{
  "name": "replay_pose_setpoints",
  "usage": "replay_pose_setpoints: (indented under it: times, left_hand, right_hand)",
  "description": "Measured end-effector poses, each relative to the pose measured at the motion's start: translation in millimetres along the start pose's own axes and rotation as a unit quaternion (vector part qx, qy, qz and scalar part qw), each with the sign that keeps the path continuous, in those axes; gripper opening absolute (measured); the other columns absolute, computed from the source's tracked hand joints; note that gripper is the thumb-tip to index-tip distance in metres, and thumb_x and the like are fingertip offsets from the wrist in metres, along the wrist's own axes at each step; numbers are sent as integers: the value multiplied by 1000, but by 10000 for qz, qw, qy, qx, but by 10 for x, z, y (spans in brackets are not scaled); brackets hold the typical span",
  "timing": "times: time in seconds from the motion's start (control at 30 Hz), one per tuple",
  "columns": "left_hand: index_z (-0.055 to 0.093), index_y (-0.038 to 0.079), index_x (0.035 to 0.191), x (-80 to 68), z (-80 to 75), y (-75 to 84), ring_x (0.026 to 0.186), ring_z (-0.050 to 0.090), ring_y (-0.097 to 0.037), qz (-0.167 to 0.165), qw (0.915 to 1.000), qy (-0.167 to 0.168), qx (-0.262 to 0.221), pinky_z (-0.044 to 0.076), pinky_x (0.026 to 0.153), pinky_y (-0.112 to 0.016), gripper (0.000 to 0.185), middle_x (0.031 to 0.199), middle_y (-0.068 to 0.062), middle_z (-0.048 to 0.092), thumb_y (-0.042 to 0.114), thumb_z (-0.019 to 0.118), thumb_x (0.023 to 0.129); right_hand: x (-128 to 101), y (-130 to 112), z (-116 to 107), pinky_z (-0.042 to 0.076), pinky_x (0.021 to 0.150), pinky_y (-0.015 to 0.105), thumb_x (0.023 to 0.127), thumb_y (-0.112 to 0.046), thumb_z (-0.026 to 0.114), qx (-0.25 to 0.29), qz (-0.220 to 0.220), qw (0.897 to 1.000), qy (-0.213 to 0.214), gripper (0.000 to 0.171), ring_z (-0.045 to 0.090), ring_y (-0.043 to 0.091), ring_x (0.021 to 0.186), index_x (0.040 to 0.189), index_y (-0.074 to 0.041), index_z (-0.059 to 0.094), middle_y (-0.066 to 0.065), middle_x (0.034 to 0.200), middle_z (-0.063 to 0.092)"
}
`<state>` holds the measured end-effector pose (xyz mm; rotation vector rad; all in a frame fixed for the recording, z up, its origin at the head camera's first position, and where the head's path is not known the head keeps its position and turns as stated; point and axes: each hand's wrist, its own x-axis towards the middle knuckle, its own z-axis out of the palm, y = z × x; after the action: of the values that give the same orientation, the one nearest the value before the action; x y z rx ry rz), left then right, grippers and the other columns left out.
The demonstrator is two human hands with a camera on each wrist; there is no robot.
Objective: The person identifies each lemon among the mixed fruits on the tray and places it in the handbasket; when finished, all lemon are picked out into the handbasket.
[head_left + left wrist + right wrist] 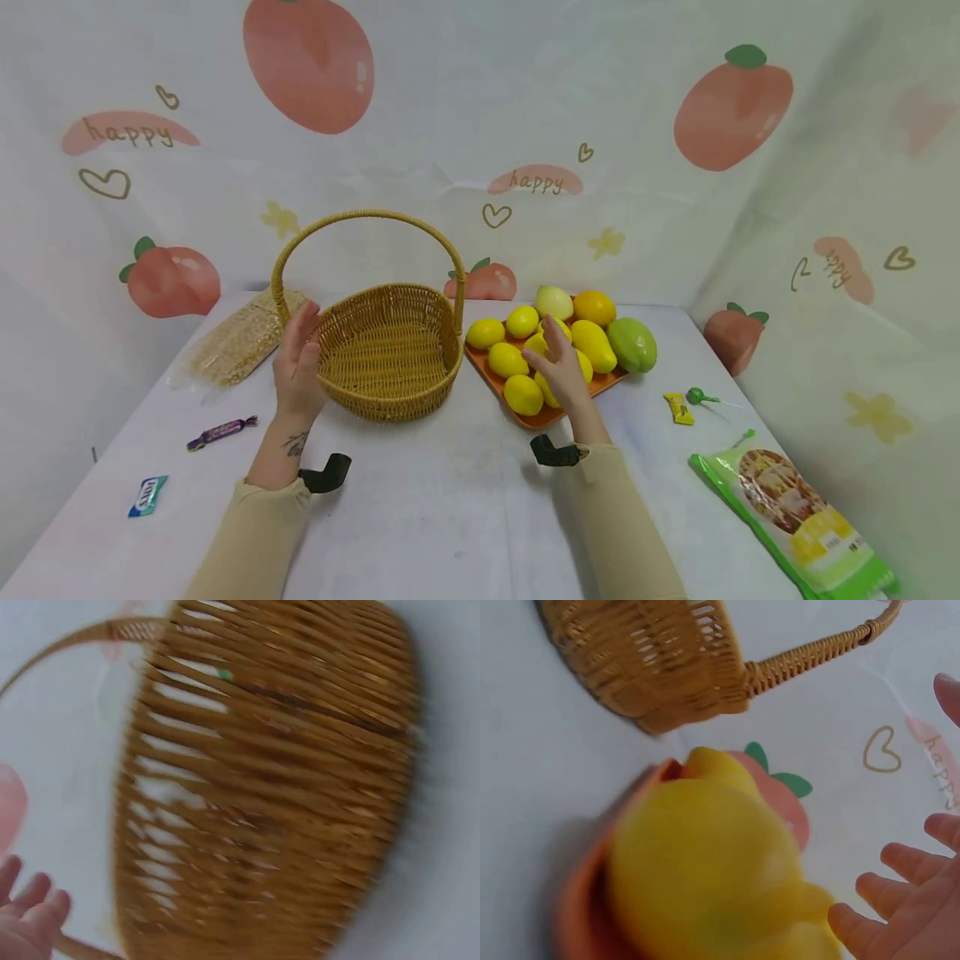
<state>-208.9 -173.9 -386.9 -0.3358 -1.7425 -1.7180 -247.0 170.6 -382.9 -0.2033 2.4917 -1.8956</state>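
Observation:
A yellow-brown wicker basket point(390, 404) with a tall arched handle stands mid-table, nothing seen inside it. My left hand point(296, 375) is raised beside its left side, fingers fairly straight and holding nothing; whether it touches the wicker I cannot tell. In the left wrist view only the fingertips point(34, 900) show, and the basket wall is blurred. Over an orange-brown tray point(483, 367) hovers my right hand point(564, 375), fingers apart, with nothing in it. Several lemons point(522, 395) fill the tray, with a mango point(594, 346), an orange fruit point(594, 307) and a green papaya-like fruit point(632, 344).
Behind the left hand lies a clear bag of pale grains point(240, 337). A purple-wrapped candy point(222, 432) and a blue-white packet point(147, 497) are at left. At right lie a yellow candy point(679, 408), a green lollipop point(697, 396) and a green snack bag point(798, 517).

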Motion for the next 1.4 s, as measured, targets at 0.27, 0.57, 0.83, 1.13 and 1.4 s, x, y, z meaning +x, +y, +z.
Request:
replay_pose_setpoints:
  times: [0.27, 0.57, 0.83, 1.13, 1.4]
  left_hand:
    - [55, -4, 123, -196, -153, -253, 111, 50, -21, -10, 9752, 2125, -616, 46, 93, -24, 41, 118, -9, 57, 11, 41, 87]
    - [12, 9, 149, -180, -248, -434, 133, 20, -28, -1869, 9786, 861, 37, 22, 108, -29, 62, 152, -12, 13, 13, 39, 93]
    - [0, 26, 150, -212, -246, -420, 134, 26, -37, -2483, 9663, -32, 670, 37, 83, -7, 75, 150, -10, 16, 17, 48, 94]
    - [-2, 29, 149, -204, -269, -404, 135, 26, -36, -2661, 9588, -106, 992, 38, 74, -1, 89, 154, -4, 9, 9, 58, 87]
    - [-3, 30, 149, -201, -291, -405, 135, 25, -36, -2673, 9585, -107, 983, 39, 74, 0, 91, 153, -5, 9, 6, 58, 86]
  right_hand:
    - [-114, 321, 130, 18, 115, 42, 89, -10, 60, 628, -289, 9972, 287, 70, 22, 23, 140, 147, -11, 22, 13, 152, 24]
    - [-185, 399, 228, 25, 112, 44, 87, -11, 63, 454, -308, 9974, 472, 64, 31, 24, 136, 142, -4, 32, 14, 147, 35]
    - [-224, 465, 298, 30, 111, 41, 83, -11, 67, 256, -68, 9955, 914, 59, 39, 26, 131, 136, 0, 43, 15, 140, 45]
    - [-268, 484, 390, 36, 106, 43, 77, -16, 72, -332, 215, 9913, 1257, 55, 46, 24, 119, 128, -8, 54, 8, 131, 54]
    - [-258, 472, 453, 36, 104, 46, 74, -10, 73, -819, 142, 9883, 1279, 52, 46, 25, 115, 123, -8, 56, 9, 126, 54]
